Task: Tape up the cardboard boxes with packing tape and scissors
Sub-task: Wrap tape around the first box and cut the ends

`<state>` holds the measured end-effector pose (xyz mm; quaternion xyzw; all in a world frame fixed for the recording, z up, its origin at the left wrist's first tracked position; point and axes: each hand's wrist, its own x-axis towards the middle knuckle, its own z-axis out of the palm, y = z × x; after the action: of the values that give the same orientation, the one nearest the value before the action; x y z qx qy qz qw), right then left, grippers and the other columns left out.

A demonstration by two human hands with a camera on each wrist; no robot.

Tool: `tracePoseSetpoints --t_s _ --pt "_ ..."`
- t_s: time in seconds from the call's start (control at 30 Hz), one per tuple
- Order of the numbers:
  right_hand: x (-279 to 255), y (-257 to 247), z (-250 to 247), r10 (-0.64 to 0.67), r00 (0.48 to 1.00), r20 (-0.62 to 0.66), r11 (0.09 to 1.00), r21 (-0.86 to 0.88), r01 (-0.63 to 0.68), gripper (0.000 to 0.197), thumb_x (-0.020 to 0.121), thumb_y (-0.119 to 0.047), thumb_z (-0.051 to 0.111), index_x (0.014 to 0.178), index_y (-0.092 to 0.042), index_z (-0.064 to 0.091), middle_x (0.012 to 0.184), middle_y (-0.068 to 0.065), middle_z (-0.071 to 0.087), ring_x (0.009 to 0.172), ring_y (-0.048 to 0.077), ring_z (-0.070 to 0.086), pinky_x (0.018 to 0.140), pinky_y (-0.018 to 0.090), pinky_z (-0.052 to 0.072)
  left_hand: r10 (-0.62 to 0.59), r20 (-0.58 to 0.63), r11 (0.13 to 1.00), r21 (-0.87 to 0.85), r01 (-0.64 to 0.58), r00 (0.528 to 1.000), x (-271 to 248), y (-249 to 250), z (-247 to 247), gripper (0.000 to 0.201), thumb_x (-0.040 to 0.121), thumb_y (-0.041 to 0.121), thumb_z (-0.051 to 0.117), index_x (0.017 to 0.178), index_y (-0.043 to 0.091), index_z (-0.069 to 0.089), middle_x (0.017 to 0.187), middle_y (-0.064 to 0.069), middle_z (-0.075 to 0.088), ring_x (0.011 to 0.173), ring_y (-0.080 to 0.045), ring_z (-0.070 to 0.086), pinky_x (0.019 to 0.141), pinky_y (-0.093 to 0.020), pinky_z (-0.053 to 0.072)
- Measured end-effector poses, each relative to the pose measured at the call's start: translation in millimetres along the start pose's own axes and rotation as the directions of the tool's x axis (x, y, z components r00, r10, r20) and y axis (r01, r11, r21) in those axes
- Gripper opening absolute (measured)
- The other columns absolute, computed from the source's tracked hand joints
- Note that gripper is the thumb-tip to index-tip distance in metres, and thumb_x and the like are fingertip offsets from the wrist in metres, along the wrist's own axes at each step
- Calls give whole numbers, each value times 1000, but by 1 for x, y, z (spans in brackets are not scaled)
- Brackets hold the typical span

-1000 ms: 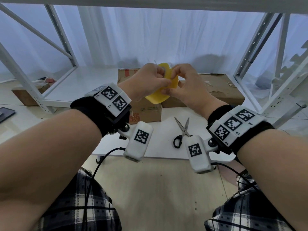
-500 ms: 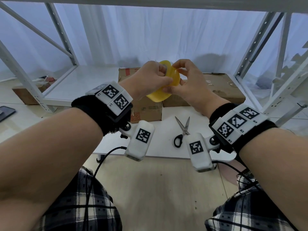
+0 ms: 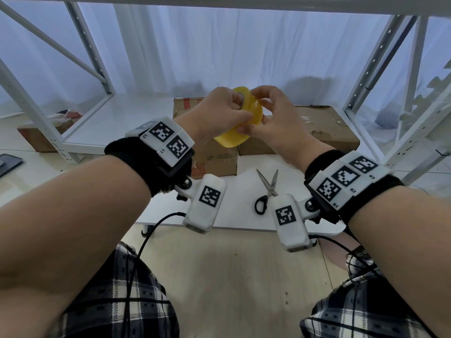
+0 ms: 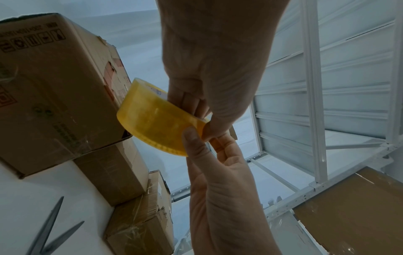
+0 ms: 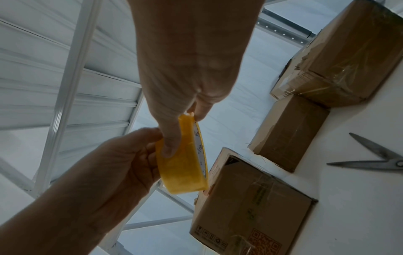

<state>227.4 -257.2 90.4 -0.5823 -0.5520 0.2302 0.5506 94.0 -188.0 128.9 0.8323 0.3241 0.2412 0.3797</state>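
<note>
Tape roll (image 3: pixel 240 129) gripped by both hands, perhaps thumbnail at its edge, above scissors (image 3: pixel 267 191).

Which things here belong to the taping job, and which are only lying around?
For the job:
- tape roll, held in left hand and right hand
- scissors
- cardboard boxes

Lying around:
- dark flat device on the floor
- white shelf frame

Both hands hold a yellow tape roll (image 3: pixel 235 132) raised above the boxes (image 3: pixel 324 131). Left hand (image 3: pixel 214 115) grips its near edge; right hand (image 3: pixel 275 120) pinches the rim with its fingertips. Scissors (image 3: pixel 267 191) lie open on the white table (image 3: pixel 170 215), blades toward the boxes.
</note>
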Motion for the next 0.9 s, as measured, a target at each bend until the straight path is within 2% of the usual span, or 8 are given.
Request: tracePoseSetpoints --t_s 0.1,0.17,0.27,0.4,0.53,0.63,0.7,0.9 --pt "0 -1 -1 -10 1000 5 1000 -3 10 68 58 -26 83 116 -19 49 126 7 51 123 21 50 92 47 53 2 2 1000 11 -2 1000 -1 0 1 25 86 16 63 99 -5 68 90 -30 65 72 -19 54 72 -32 44" --pt "-1 -1 0 -11 1000 11 1000 -13 11 57 58 -26 83 105 -23 50 125 8 51 119 25 52 91 48 53 -7 4 1000 5 7 1000 0 0 1 25 85 14 63 97 -7 67 76 -28 61 67 -17 51 69 -30 42" --pt "-2 -2 1 -49 999 5 997 -63 50 44 62 -21 83 93 -23 51 122 11 48 116 27 53 92 49 51 -5 18 1000 -8 5 1000 1 -2 -1 23 84 12 63 96 -7 66 69 -17 55 65 -15 48 68 -31 41" --pt "3 0 -10 29 997 73 999 -23 -27 67 77 -6 77 132 -23 42 124 3 49 123 13 48 97 31 50 16 79 999 33 -18 997 -1 -4 -6 21 87 15 65 100 0 70 84 -24 67 73 -17 56 75 -34 47" --pt "6 1 -17 -18 999 48 975 -222 28 43 86 -9 62 129 -15 61 123 -3 55 117 6 53 102 30 47 22 131 999 31 -27 991 -2 -4 -8 22 88 14 64 105 1 69 83 -25 66 76 -19 56 76 -33 49" --pt "5 2 -14 -113 993 -23 961 -258 104 35 89 -4 57 122 -9 65 114 -3 59 109 7 56 90 16 48 8 130 1000 25 -11 992 0 -3 -8 24 89 14 64 106 -1 68 80 -16 60 75 -17 53 64 -19 44" --pt "4 4 -13 -172 983 -65 950 -274 148 28 90 -4 58 116 -7 68 107 -2 60 102 5 56 81 9 47 0 120 1000 24 -3 993 1 -2 -8 25 88 15 64 105 -4 67 77 -14 56 73 -17 50 62 -20 40" --pt "10 8 -18 -230 960 -158 929 -328 169 9 87 -10 67 93 -7 73 87 -2 64 78 1 57 71 7 42 -14 137 999 30 10 990 0 -2 -6 27 87 11 63 100 -12 64 54 5 38 54 -10 35 52 -18 30"
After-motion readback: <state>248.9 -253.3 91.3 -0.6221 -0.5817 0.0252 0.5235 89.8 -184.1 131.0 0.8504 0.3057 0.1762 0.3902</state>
